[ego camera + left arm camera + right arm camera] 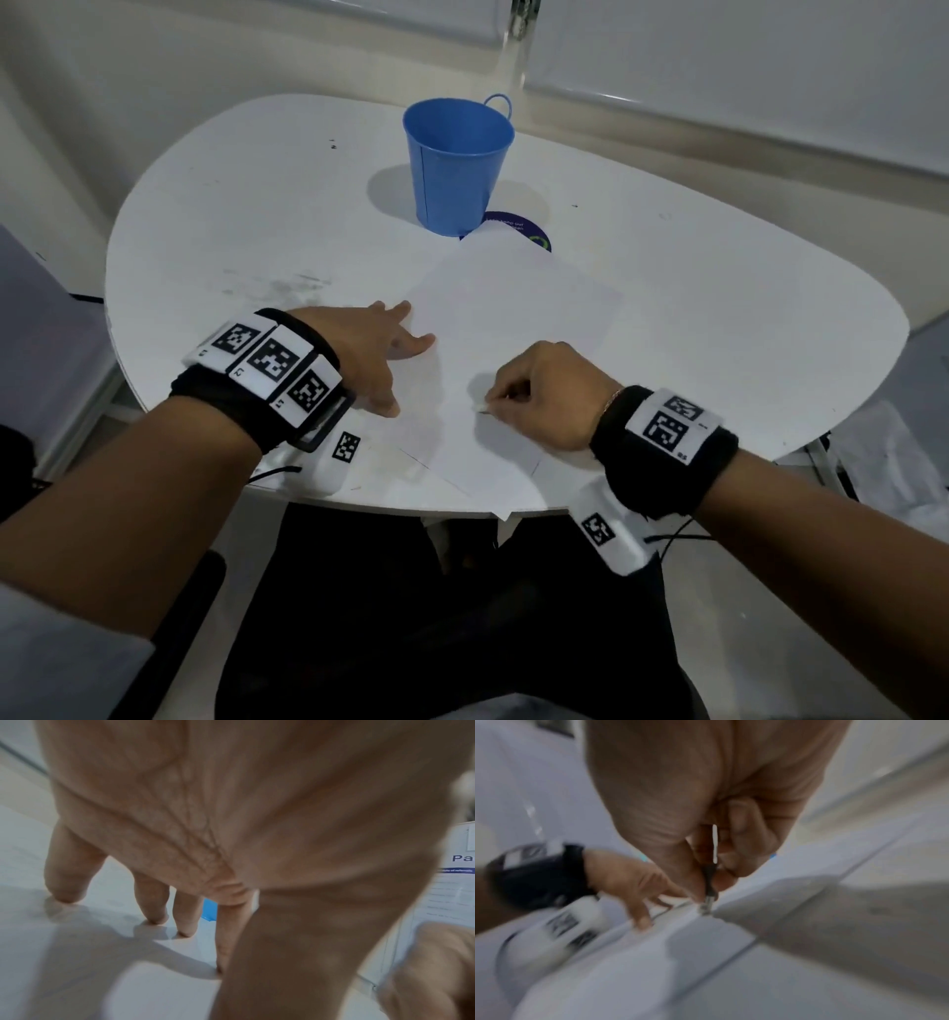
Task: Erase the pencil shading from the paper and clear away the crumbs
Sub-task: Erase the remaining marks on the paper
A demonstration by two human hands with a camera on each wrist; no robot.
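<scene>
A white paper sheet (pixel 513 318) lies slantwise on the white table (pixel 231 216). My left hand (pixel 380 349) rests flat on the sheet's left edge, its fingers (pixel 154 902) straight with the tips down. My right hand (pixel 518 395) hovers over the near part of the paper and pinches a thin dark pencil (pixel 709 880) between thumb and fingers. The pencil's lower end, with a metal collar, touches the paper. In the head view I make out no shading or crumbs. The right wrist view is blurred.
A blue metal bucket (pixel 457 164) stands upright past the paper's far corner, beside a round purple sticker (pixel 518 228). Grey smudges (pixel 292 285) mark the table left of my left hand. A sheet with printed text (pixel 454 892) shows at the right of the left wrist view.
</scene>
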